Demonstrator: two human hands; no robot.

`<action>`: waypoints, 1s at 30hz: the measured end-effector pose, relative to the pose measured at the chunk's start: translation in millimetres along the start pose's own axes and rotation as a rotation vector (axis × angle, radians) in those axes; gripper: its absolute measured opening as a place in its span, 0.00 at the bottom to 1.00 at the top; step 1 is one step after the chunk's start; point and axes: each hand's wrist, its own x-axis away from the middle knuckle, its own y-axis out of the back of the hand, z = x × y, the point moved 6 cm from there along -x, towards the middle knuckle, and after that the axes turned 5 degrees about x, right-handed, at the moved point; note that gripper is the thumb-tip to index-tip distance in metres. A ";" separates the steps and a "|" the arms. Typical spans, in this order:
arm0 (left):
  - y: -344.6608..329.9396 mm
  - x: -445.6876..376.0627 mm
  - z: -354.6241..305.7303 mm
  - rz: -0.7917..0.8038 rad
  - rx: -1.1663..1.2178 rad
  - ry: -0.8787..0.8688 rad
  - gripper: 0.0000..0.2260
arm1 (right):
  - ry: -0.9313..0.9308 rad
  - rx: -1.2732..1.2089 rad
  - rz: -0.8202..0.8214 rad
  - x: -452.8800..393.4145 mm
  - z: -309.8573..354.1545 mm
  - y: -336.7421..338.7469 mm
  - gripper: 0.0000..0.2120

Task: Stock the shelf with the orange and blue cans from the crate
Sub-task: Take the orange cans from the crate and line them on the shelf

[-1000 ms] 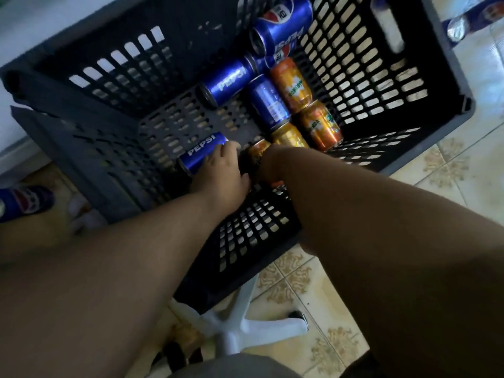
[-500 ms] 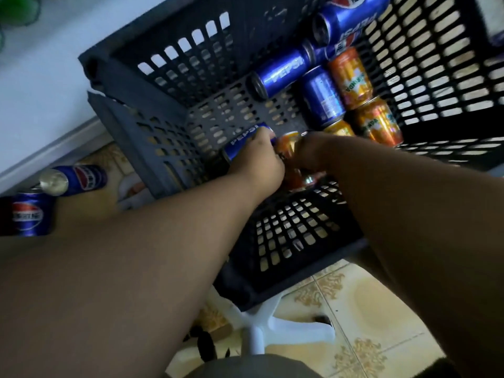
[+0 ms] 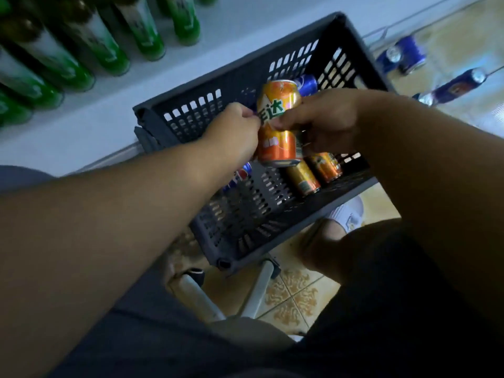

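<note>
Both my hands hold an orange can (image 3: 277, 105) upright above the dark grey crate (image 3: 351, 42). My left hand (image 3: 234, 129) pinches it from the left and my right hand (image 3: 327, 121) wraps it from the right. The orange part below my fingers (image 3: 276, 147) may be the same can or a second one; I cannot tell. Two more orange cans (image 3: 302, 178) (image 3: 324, 166) lie on the crate floor. Blue cans show at the crate's far end (image 3: 306, 83) and under my left wrist (image 3: 240, 173).
A white shelf (image 3: 231, 36) runs behind the crate, with several green bottles (image 3: 109, 45) on it at the upper left. Blue cans (image 3: 403, 55) (image 3: 458, 85) are on the tiled floor at the upper right. White chair legs (image 3: 256, 290) stand below the crate.
My hands rose from the crate floor, lifting the orange can above the crate. The view swung up, bringing the shelf and green bottles into sight.
</note>
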 end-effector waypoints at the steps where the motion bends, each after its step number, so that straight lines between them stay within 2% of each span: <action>1: 7.6 11.6 -13.4 0.013 0.060 -0.017 0.05 | 0.040 -0.016 0.007 16.1 11.7 -3.0 0.29; 4: 30.6 38.8 -44.4 0.053 0.350 -0.031 0.14 | 0.228 -0.157 0.036 59.5 42.6 -15.5 0.29; 6: 35.1 51.1 -56.0 0.165 0.578 -0.005 0.20 | 0.348 -0.256 0.044 77.7 54.7 -30.5 0.29; 8: 34.2 61.9 -63.3 0.245 0.691 0.021 0.24 | 0.441 -0.347 0.032 86.9 60.0 -46.1 0.29; 11: 34.5 74.3 -70.8 0.261 0.820 0.029 0.26 | 0.543 -0.415 -0.076 89.9 68.2 -53.8 0.27; 14: 43.2 87.1 -78.0 0.202 0.852 -0.025 0.25 | 0.579 -0.465 -0.227 88.7 75.6 -58.2 0.25; 17: 56.4 96.5 -84.1 0.112 0.860 -0.109 0.21 | 0.622 -0.459 -0.306 88.1 81.9 -79.7 0.22; 22: 106.6 110.1 -110.0 -0.127 0.815 -0.300 0.20 | 0.814 -0.090 -0.551 107.8 122.5 -113.2 0.27; 26: 160.9 122.0 -153.5 -0.288 0.685 -0.507 0.20 | 1.003 0.043 -0.538 127.9 182.1 -135.0 0.20; 28: 183.6 125.9 -173.3 -0.343 0.662 -0.559 0.21 | 1.088 0.078 -0.544 136.9 207.1 -146.1 0.15; 30: 203.0 127.0 -188.7 -0.380 0.665 -0.579 0.21 | 1.129 0.115 -0.544 139.9 226.1 -155.2 0.15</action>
